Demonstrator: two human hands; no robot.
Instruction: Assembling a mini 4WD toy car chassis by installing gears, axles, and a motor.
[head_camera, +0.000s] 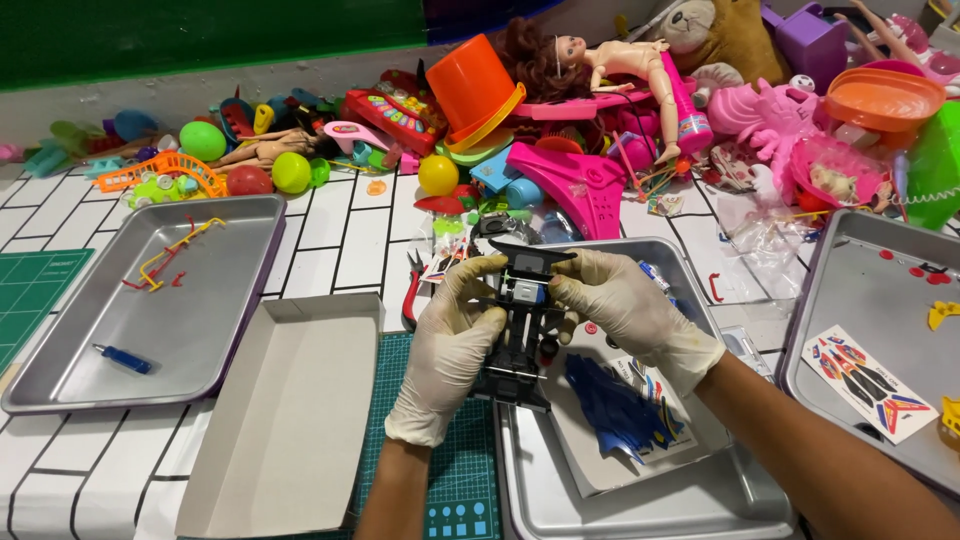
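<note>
left hand (450, 345) + right hand (625, 310) both clamped round the black toy car chassis (520, 335) | held over the middle tray (640, 505), so loose bits probably dropped in there

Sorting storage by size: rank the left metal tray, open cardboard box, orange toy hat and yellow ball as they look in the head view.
1. Left metal tray
2. Open cardboard box, nearer the camera, so its rank against the tray is unsure
3. Orange toy hat
4. Yellow ball

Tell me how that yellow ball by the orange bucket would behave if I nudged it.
The yellow ball looks smooth and round, so it would probably roll at a light push. It sits free on the flat white table, but crowded toys, like the orange bucket, would likely stop it soon. It seems hollow plastic, so probably light.
</note>
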